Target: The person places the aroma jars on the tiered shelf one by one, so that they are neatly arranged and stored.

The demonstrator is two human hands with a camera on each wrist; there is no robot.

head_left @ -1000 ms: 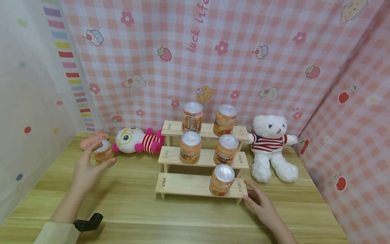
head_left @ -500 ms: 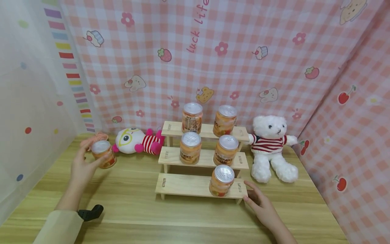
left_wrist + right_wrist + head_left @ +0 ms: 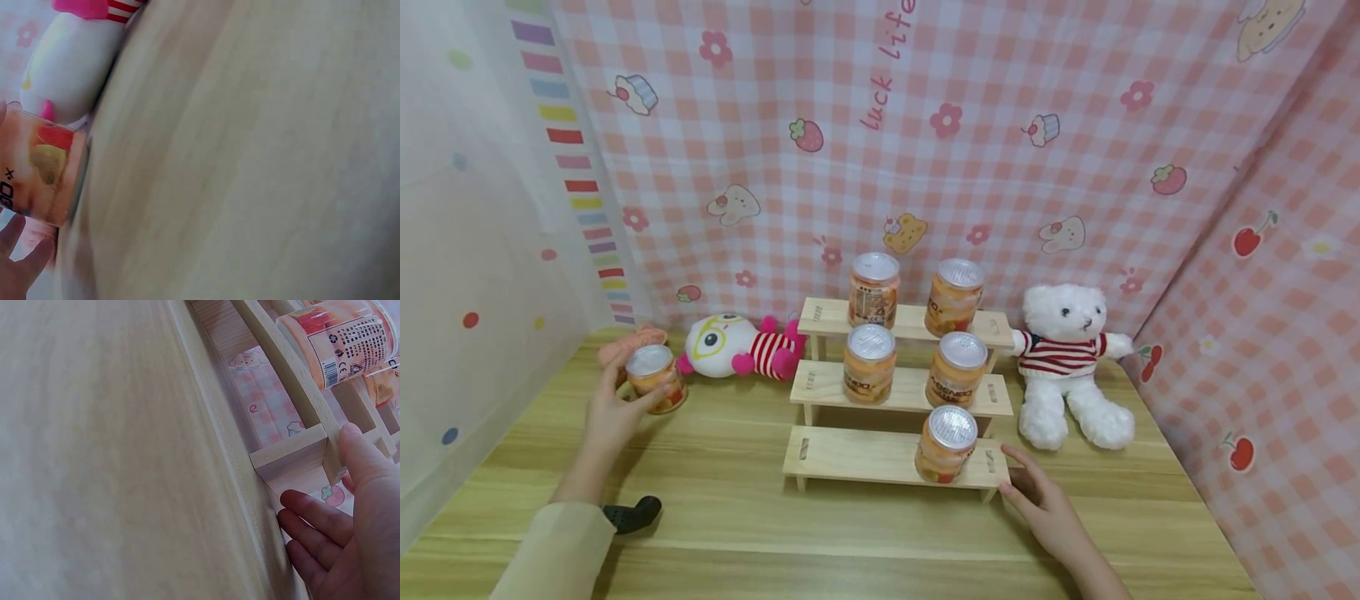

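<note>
On the left of the head view, my left hand [image 3: 613, 417] holds a peach-coloured jar [image 3: 655, 379] with a silver lid between thumb and fingers. The left wrist view shows the jar's fruit label [image 3: 47, 165] near two spread fingers [image 3: 36, 259]; I cannot tell whether its base touches the table. My right hand [image 3: 1047, 508] pinches the right end of the bottom tier of a wooden stepped shelf [image 3: 857, 454] between thumb and forefinger. Its other fingers [image 3: 312, 515] are loosely bent. Similar jars stand upright on the shelf: two on top, two in the middle, one [image 3: 946, 444] at bottom right.
A white teddy bear [image 3: 1060, 362] sits right of the shelf. A pink-and-white plush toy [image 3: 722, 346] lies to its left, near a salmon-pink bundle [image 3: 631, 342] behind the held jar. Checked cloth [image 3: 820, 183] hangs behind the wooden table [image 3: 760, 533].
The jar in my left hand has turned, showing more of its fruit label, and shifted slightly toward me. My left forearm has moved a little to the right. The right hand and shelf stay put.
</note>
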